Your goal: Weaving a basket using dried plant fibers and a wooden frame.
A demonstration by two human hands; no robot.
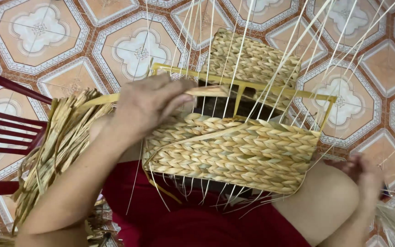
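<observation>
I see a half-made woven basket (234,151) resting on my lap, in the middle of the picture. Its near wall is made of thick braided straw rows, and its far wall (252,59) is braided the same way. A yellow frame (270,89) runs along the top of the basket. Many thin pale sticks (293,55) stand up from the basket and fan out toward the top of the picture. My left hand (149,103) is over the left end of the basket, near the yellow frame. Its fingers are pinched shut on a flat straw strand (204,91) that lies across the top of the basket. My right hand (366,176) is low at the right side, just past the corner of the basket. It is blurry, so I cannot tell if it is open or closed, or if it holds anything. The two hands are well apart. A big bundle of loose straw (58,151) hangs under my left arm, at the left side. Beside it is a dark red chair (5,128). Under my arms I see red cloth (197,219) on my lap. The floor (37,29) has orange and white tiles with flower shapes.
</observation>
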